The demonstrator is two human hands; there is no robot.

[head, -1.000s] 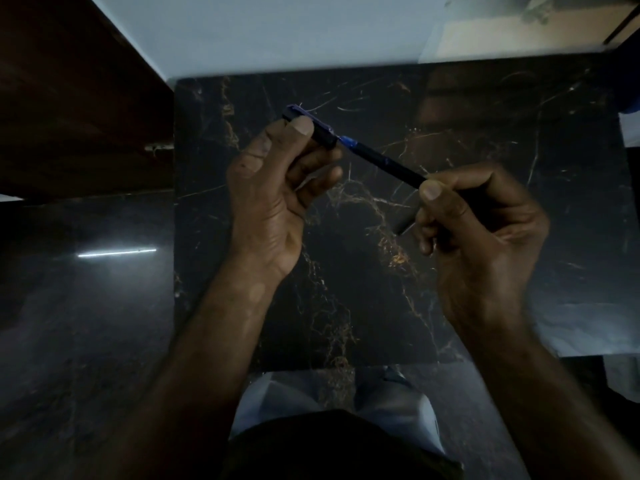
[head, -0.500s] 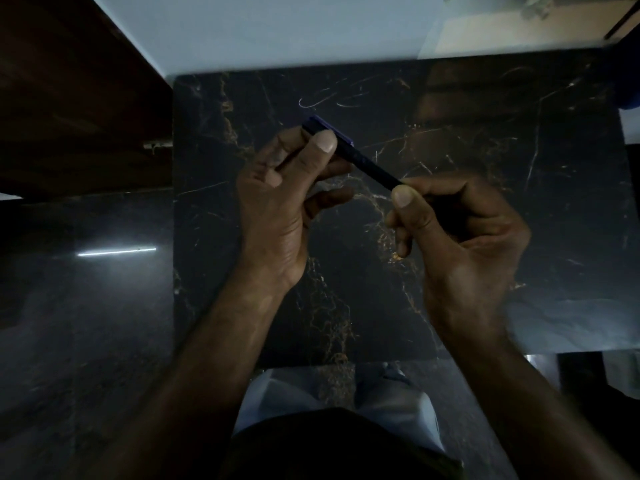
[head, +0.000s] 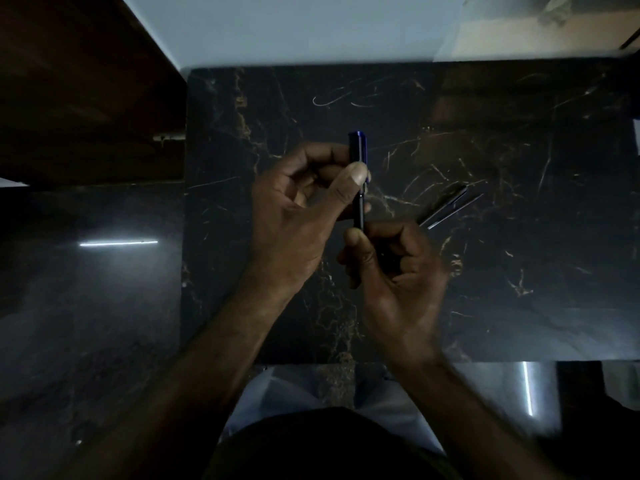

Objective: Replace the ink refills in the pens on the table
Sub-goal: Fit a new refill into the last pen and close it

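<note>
A blue pen (head: 358,161) stands nearly upright over the middle of the dark marble table (head: 519,271). My left hand (head: 298,216) pinches its upper, capped end between thumb and fingers. My right hand (head: 394,268) is closed around its lower end, which is hidden in the fist. Just right of my right hand, a second dark pen (head: 445,204) and a thin refill (head: 455,211) lie on the table, pointing up and to the right.
A dark wooden cabinet (head: 86,91) stands at the left of the table. A pale wall (head: 311,29) runs behind it. My lap (head: 329,393) shows below the table's near edge. The room is dim.
Both hands have drawn closer together and turned the pen from a slant to nearly vertical. The second pen and the refill on the table have come into sight beside my right hand.
</note>
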